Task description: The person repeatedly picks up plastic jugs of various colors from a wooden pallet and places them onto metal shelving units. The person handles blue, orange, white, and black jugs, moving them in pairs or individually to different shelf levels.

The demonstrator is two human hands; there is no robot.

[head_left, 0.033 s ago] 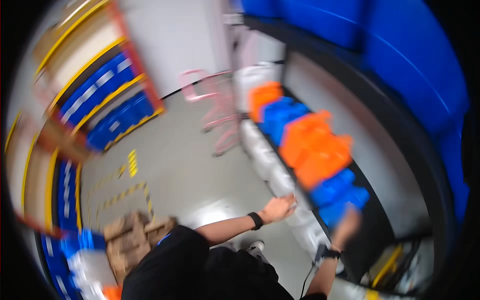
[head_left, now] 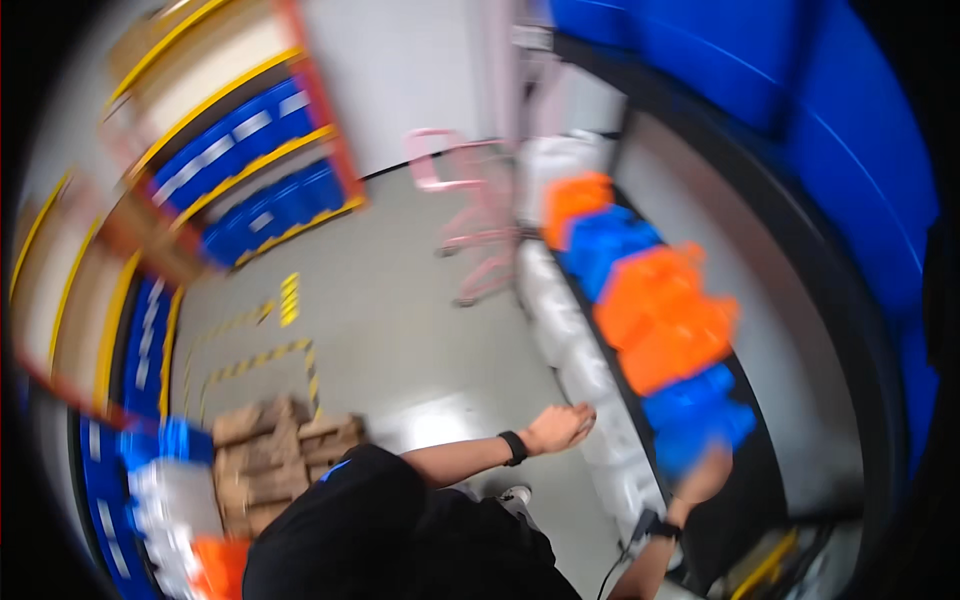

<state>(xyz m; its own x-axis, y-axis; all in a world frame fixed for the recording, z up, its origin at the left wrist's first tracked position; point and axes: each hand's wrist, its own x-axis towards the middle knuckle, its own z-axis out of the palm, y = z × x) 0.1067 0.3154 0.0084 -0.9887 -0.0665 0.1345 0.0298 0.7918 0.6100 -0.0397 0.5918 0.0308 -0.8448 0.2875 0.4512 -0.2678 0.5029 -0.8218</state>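
Observation:
My left hand [head_left: 560, 428] is in front of the row of white plastic bins [head_left: 610, 440], its fingers curled in and nothing visible in them. A dark band circles that wrist. My right hand [head_left: 706, 474], smeared by motion, reaches over a black shelf surface [head_left: 735, 530] to the nearest blue plastic bin [head_left: 700, 435]. Whether its fingers grip the bin cannot be made out. Beyond lie orange bins [head_left: 665, 320], then more blue bins [head_left: 605, 245] and another orange bin [head_left: 577, 205], all blurred. A dark device with a cable [head_left: 655, 525] is strapped to my right wrist.
Large blue containers [head_left: 840, 130] sit above the shelf. A pink wheeled frame [head_left: 470, 220] stands ahead. On the left are racks with blue bins [head_left: 245, 145], wooden pallets [head_left: 265, 465] and stacked white bins [head_left: 175, 510]. Striped tape [head_left: 265, 358] marks the grey floor.
The whole scene has shifted right and slightly down in the picture. My right hand has stayed by the nearest blue bin; my left hand's fingers remain curled.

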